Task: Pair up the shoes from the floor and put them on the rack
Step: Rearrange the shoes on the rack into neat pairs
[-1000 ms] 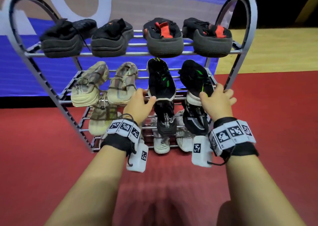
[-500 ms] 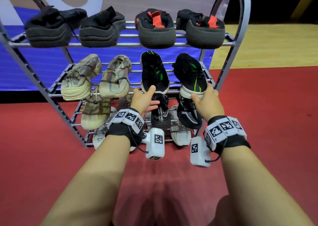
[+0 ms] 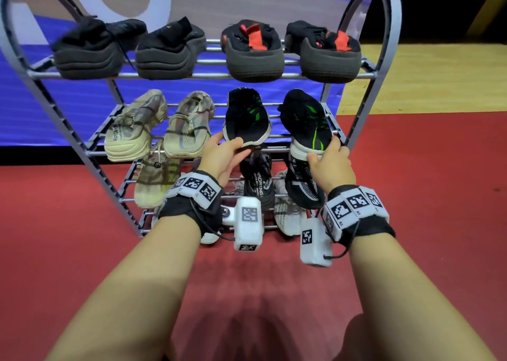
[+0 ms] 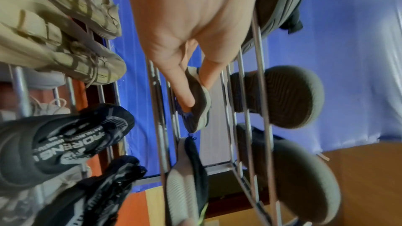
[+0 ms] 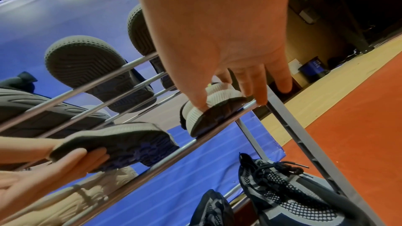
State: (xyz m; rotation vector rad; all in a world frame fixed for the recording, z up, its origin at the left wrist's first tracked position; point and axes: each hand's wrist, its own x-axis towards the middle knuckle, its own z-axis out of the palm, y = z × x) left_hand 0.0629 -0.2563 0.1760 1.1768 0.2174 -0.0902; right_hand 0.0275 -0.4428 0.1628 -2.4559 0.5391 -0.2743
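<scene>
A grey metal rack (image 3: pixel 216 75) carries shoes on every tier. On its second tier, right half, lie two black shoes with green stripes. My left hand (image 3: pixel 233 152) pinches the heel of the left black-green shoe (image 3: pixel 247 116), thumb on top and fingers under the sole (image 5: pixel 121 145). The left wrist view shows that pinch on the heel (image 4: pixel 200 109). My right hand (image 3: pixel 326 154) grips the white-collared heel of the right black-green shoe (image 3: pixel 307 119). In the right wrist view its thumb presses the collar (image 5: pixel 217 114) and its fingers reach the front bar.
Two black shoes (image 3: pixel 98 50) and two black-red shoes (image 3: pixel 255 53) fill the top tier. Beige shoes (image 3: pixel 134 127) sit left on the second tier. Black-white shoes (image 3: pixel 258 179) and a beige one lie below, white ones (image 3: pixel 288 212) lowest. Red floor (image 3: pixel 439 196) surrounds the rack.
My left hand has turned from lying over the shoe's heel to holding it with fingers underneath and thumb on top. My right hand stays at the other shoe's heel.
</scene>
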